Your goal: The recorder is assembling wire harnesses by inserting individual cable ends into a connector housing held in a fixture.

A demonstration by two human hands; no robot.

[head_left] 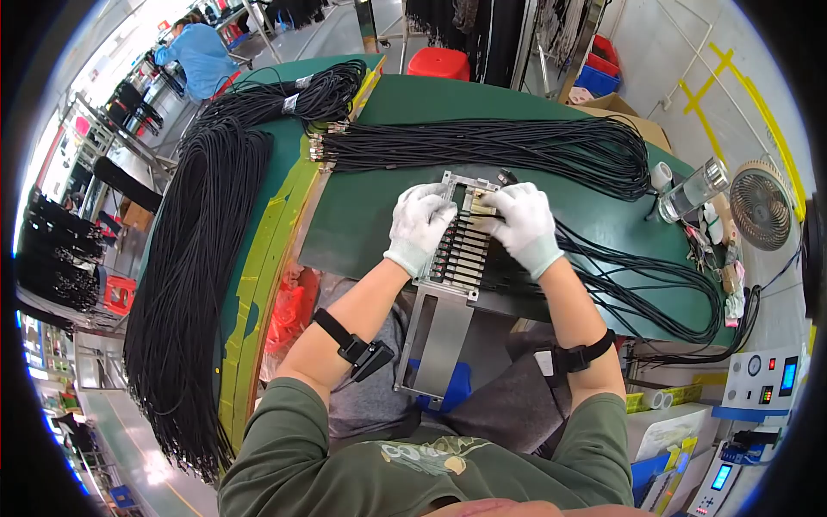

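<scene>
A metal slotted fixture (472, 295) lies across the near edge of the green table, with several black cables (465, 258) laid side by side in its slots. My left hand (419, 226), in a white glove, rests on the fixture's left side with its fingers closed at the cable ends; what they pinch is hidden. My right hand (524, 226), also gloved, is closed over the fixture's right side, its fingers on a black cable near the upper slots. From under that hand, loose black cables (637, 269) run off to the right in a long loop.
A long cable bundle (482, 145) stretches across the back of the green table (353, 228). Another bundle (202, 284) hangs over the left side, beyond a yellow-taped edge (269, 258). At the right stand a clear bottle (693, 191) and a fan (761, 205). A person (196, 59) sits far left.
</scene>
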